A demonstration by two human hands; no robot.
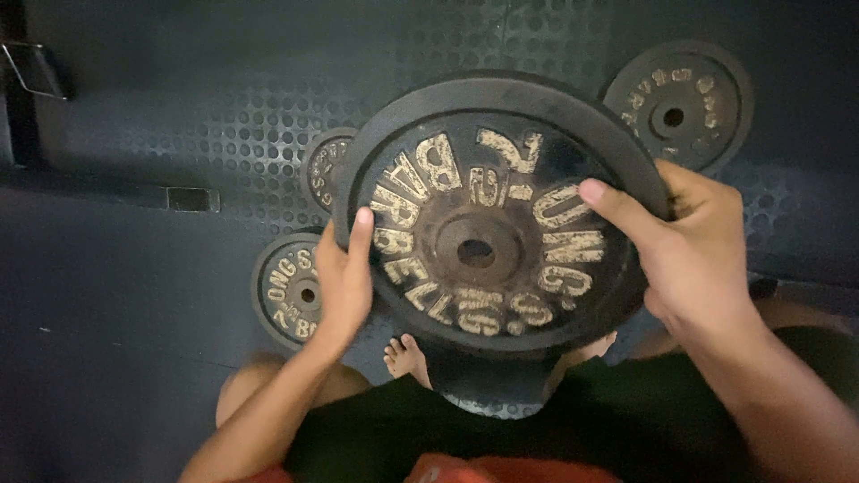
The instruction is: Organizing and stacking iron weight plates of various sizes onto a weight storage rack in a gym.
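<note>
View from above, looking down at a person's two bare hands holding a large black iron weight plate (488, 215) flat at about waist height over a dark gym floor (116, 340). The plate fills the middle of the view, its raised lettering worn to a pale gold and a round hole at its centre. The left hand (344, 277) clasps the plate's left rim, fingers closed against the edge and thumb lying up across the face. The right hand (689, 246) clasps the right rim, thumb stretched flat over the face.

The floor is dark rubber matting; the far half has a pattern of small raised dots, the near left part is smooth. Three smaller black plates lie flat on it: one at the near left (286, 291), one just beyond it (327, 170) partly hidden by the large plate, one at the far right (680, 107). A bare foot (407, 356) shows under the plate. A metal bracket (31, 72) sits at the far left.
</note>
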